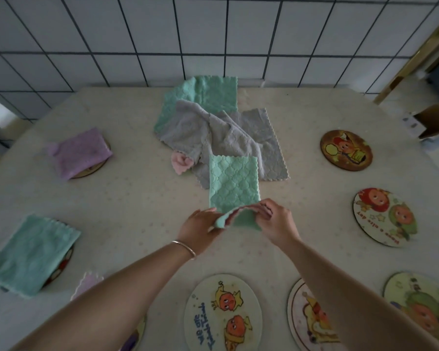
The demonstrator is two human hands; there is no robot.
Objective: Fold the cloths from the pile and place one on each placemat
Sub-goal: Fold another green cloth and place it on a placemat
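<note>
Purple cloth (78,152) hiding most of its placemat (96,166), bottom-left mat (134,335) cropped, perhaps under a cloth

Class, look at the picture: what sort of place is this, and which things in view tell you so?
Probably a home kitchen or dining corner: a tiled wall, a table under a pale tablecloth, cartoon placemats, and a pile of cleaning cloths.
</note>
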